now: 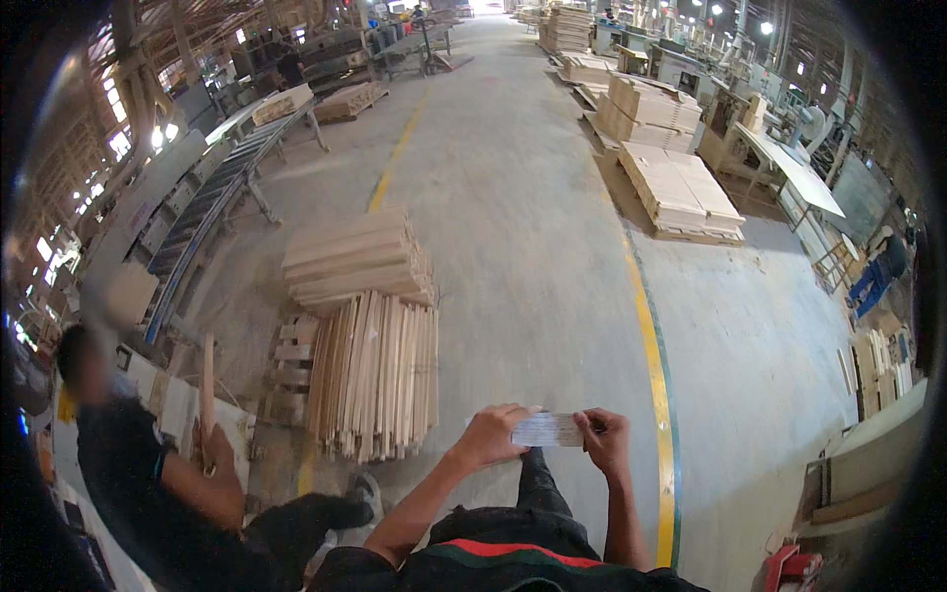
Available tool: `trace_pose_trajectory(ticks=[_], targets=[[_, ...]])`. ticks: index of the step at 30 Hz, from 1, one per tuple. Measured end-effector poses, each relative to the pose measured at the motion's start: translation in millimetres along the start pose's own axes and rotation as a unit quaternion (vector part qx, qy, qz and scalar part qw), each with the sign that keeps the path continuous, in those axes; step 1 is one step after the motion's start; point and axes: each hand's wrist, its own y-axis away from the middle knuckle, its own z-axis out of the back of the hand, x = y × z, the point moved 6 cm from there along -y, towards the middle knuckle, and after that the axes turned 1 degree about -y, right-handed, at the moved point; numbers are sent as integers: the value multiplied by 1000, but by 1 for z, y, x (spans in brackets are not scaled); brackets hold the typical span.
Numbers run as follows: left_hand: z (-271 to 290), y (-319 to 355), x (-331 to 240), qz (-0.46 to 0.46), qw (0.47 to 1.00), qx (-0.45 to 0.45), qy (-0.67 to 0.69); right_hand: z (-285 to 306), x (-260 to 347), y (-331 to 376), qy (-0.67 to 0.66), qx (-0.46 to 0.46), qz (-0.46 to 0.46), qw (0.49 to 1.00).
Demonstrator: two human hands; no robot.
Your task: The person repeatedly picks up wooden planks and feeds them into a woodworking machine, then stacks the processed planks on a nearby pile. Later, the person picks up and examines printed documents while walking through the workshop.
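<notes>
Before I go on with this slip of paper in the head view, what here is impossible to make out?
- Paper slip: its print is too small, and its ends are covered by the left hand and right hand.
- Wooden slat stack: its underside and pallet are hidden by the slats.
- Co-worker: body cut off by the lower-left rim.
- Far hall machines: too small and bent by the fisheye.

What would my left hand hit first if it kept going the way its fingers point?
The left hand points rightward along the small white paper slip it pinches, so it would probably meet the right hand holding the slip's other end, though depth is uncertain.
</notes>
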Motion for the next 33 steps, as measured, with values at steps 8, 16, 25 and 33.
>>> trace_pose_trajectory(ticks=[8, 16, 25, 33], targets=[[9, -178, 272, 267, 959, -70, 70, -6, 10, -318, -58, 5, -35, 998], [-114, -29, 526, 723, 362, -423, 409, -67, 67, -620, -8, 108, 35, 994], [-65, -187, 679, 687, 336, -439, 471, -167, 5, -941, 33, 100, -44, 993], [210, -563, 963, 539, 743, -345, 195, -249, 37, -1169, 4, 134, -53, 990]])
